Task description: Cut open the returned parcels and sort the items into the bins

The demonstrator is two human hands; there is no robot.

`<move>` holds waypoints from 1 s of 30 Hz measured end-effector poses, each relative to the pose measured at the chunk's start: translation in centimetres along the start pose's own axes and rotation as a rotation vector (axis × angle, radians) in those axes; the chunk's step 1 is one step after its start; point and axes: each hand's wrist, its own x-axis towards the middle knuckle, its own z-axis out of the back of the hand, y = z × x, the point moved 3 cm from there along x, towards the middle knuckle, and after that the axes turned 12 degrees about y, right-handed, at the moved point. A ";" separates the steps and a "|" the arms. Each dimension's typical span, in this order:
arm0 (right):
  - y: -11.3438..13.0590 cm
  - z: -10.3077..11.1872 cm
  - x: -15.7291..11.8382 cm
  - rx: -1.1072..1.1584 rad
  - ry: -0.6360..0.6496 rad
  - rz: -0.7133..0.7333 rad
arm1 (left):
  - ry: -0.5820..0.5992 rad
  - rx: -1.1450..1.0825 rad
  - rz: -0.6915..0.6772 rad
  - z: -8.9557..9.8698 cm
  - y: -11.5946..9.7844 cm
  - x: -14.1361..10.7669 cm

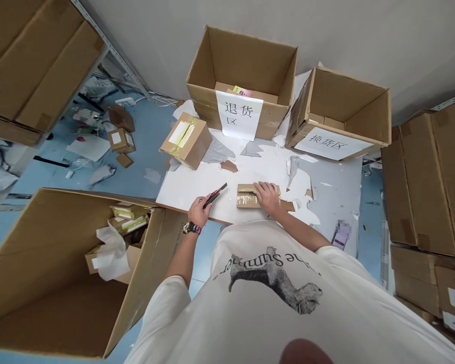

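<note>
Head view: the oblong brown cardboard box (pixel 246 201) lies on the white table (pixel 189 184), gripped by the fingers of your right hand (pixel 268 197), which the thin black-and-red knife (pixel 214 195), clasped in your left hand (pixel 199 211), could cut if the box slips.

Stacked cartons (pixel 428 182), a returns sign (pixel 239 124) and an exchange sign (pixel 328 143) mark a parcel-handling stockroom.
</note>
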 end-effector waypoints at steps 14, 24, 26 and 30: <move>-2.7 1.8 -6.1 0.056 0.003 -0.083 | -0.071 -0.192 -0.348 -3.4 -9.5 3.8; -0.1 1.5 -5.7 0.076 0.138 -0.139 | 0.219 0.309 -0.684 -2.6 -15.9 3.2; -0.1 1.8 -5.4 0.062 0.171 -0.150 | 0.265 0.376 -0.689 -2.9 -16.6 3.1; 0.2 2.2 -4.7 -0.020 0.232 -0.150 | 0.314 0.484 -0.666 -3.6 -17.4 2.7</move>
